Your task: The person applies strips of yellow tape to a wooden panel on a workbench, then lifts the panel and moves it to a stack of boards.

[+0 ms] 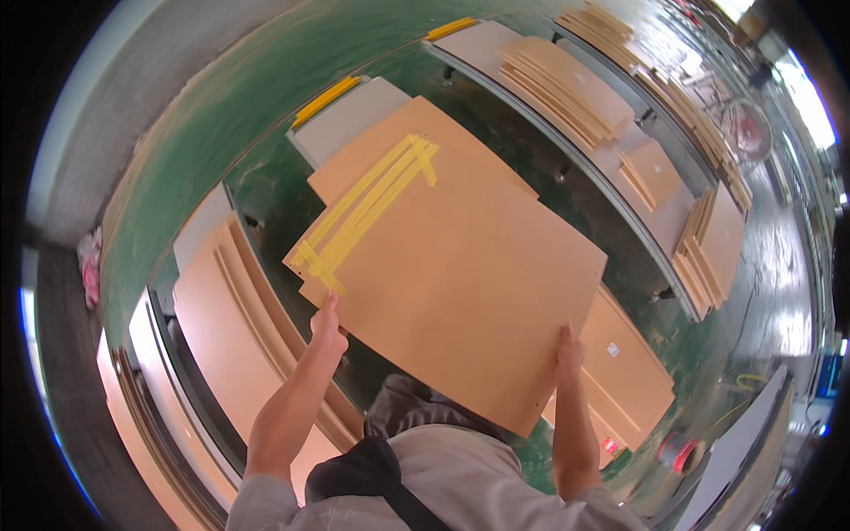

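Note:
A large flat brown board [460, 265] lies in front of me at waist height, over other brown panels [425, 119]. Strips of yellow tape [367, 217] run along its left part, with shorter strips crossing them at both ends. My left hand [328, 327] grips the near left edge, its thumb on top beside the lower end of the tape. At the near right edge, my right hand [569, 351] is closed on the same board, thumb on the upper face. The other fingers of both hands are mostly hidden beneath it.
Long panels [230, 319] are stacked close on my left. More brown panels [620, 372] lie at right, by my right forearm. Beyond, a long grey-topped table [482, 44] carries several board stacks [567, 88]. A red-ended spool [680, 453] stands on the green floor [257, 97].

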`<state>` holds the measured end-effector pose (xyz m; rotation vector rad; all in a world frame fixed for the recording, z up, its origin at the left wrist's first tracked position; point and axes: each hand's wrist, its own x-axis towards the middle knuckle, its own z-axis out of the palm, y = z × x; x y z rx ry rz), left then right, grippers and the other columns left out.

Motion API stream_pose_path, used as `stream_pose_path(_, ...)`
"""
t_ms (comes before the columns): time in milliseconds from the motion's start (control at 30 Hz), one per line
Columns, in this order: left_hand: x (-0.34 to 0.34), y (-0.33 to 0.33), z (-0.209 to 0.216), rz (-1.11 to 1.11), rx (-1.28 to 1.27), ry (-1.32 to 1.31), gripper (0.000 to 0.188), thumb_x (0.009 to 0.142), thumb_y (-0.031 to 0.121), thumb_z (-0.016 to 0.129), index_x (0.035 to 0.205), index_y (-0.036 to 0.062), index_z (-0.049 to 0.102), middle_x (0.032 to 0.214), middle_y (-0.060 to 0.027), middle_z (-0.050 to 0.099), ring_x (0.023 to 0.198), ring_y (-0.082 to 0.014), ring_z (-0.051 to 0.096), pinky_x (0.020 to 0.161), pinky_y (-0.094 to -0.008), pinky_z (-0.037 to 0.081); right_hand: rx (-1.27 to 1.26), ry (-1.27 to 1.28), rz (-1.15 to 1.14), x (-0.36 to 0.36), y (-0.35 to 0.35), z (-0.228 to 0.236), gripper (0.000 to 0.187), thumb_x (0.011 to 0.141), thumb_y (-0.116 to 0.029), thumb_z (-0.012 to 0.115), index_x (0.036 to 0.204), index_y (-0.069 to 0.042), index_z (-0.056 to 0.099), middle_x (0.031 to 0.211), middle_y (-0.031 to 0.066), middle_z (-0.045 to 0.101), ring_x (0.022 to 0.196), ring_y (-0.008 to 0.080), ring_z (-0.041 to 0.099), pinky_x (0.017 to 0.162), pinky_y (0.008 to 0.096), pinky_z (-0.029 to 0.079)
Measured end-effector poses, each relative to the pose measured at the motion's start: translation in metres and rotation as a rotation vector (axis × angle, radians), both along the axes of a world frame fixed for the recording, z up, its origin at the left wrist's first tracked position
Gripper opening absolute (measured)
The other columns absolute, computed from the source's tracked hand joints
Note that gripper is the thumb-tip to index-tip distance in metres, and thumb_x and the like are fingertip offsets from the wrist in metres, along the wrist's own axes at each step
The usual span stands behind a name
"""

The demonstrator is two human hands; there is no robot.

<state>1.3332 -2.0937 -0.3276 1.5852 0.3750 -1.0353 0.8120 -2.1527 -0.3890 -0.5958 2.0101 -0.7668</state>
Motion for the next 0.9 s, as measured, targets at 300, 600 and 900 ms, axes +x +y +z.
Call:
stream_pose_path(300, 0.197, -0.250, -0.093, -0.212, 0.032, -0.027, 0.030, 0.101, 0.022, 0.073, 0.126, 0.0066, 0.068, 0.118, -0.0057, 0.075, 0.100, -0.0209, 0.076, 0.077, -0.0341, 0.064, 0.203, 0.089, -0.184, 0.183, -0.184, -0.095, 0.071, 0.095, -0.048, 0.077, 0.127, 0.015, 0.066, 0.130, 0.0287, 0.069, 0.121, 0.0389, 0.067, 0.099, 0.0449, 0.053)
stream_pose_path(600, 0.341, -0.432, -0.243, -0.444, 0.092, 0.017, 0.026, 0.107, 0.025, 0.064, 0.127, 0.0086, 0.066, 0.113, -0.0049, 0.076, 0.099, -0.0202, 0.075, 0.080, -0.0365, 0.064, 0.198, 0.040, -0.327, 0.317, -0.290, -0.163, 0.076, 0.095, -0.049, 0.077, 0.131, 0.016, 0.063, 0.134, 0.0278, 0.067, 0.122, 0.0327, 0.066, 0.099, 0.0413, 0.052)
stream_pose_path(900, 0.423, -0.359, -0.269, -0.894, 0.044, 0.652, 0.045, 0.105, 0.053, 0.061, 0.081, 0.0156, 0.061, 0.073, -0.0022, 0.064, 0.064, -0.0189, 0.065, 0.052, -0.0301, 0.050, 0.515, 0.309, 0.062, 0.325, -0.308, -0.206, 0.075, 0.093, -0.057, 0.075, 0.119, 0.013, 0.069, 0.120, 0.0319, 0.071, 0.109, 0.0406, 0.071, 0.093, 0.0478, 0.056)
